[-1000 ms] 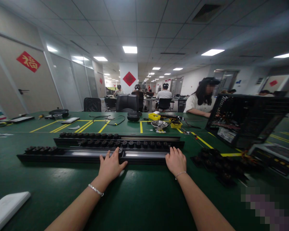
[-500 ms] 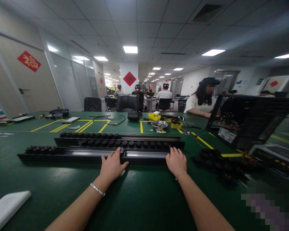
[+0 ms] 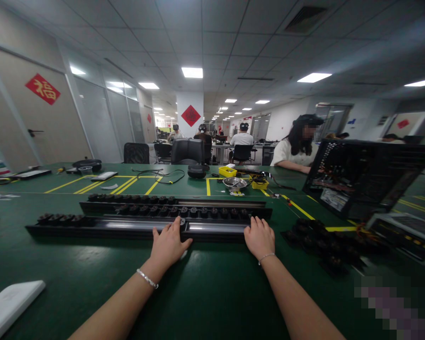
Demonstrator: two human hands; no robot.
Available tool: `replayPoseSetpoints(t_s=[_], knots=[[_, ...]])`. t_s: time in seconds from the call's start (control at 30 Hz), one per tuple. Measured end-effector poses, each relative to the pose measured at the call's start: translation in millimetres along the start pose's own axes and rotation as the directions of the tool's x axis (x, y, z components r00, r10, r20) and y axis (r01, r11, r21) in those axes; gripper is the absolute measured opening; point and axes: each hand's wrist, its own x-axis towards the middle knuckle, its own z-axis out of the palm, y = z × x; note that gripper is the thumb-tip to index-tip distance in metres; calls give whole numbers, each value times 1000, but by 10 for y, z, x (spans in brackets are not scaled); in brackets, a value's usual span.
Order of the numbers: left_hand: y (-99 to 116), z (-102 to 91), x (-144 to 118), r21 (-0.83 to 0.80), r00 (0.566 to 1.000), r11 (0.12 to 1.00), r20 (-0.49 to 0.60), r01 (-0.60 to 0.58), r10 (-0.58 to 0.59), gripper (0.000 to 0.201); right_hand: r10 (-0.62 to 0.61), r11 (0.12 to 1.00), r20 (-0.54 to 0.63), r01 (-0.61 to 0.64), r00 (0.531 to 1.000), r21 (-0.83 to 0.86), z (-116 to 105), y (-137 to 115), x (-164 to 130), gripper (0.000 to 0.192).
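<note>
Head view, left hand (image 3: 169, 244) spread flat, palm down on the near black rail (image 3: 134, 228) at mid-length, right hand (image 3: 259, 237) likewise flat on its right end (fingers loosely extended, gripping nothing), both forearms reaching forward over the green table (image 3: 205, 293), rail lying crosswise just ahead.

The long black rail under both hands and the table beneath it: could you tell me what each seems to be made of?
Long black rail: probably metal, black with a glossy finish; a bright streak of light runs along its top. Table: likely a dark green rubber or vinyl mat, smooth with a dull sheen, marked with yellow lines. Left hand and right hand rest on the rail.
</note>
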Motion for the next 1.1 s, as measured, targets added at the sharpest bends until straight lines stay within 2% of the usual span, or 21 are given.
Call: replayPoseSetpoints(t_s=[0.3,0.53,0.83,1.1], knots=[[53,-39,-3,3,1000,1000,22,13,-13,80,6,1000,-13,-6,1000,-11,32,10,10,53],[55,-7,-1,-20,1000,1000,3,-6,6,81,5,1000,3,-5,1000,-5,9,10,11,53],[184,31,3,-40,999,999,-6,-35,34,82,3,1000,-9,-2,1000,7,14,14,9,53],[196,12,-3,-8,999,999,3,-32,32,83,2,1000,-14,-2,1000,1,23,8,6,53]])
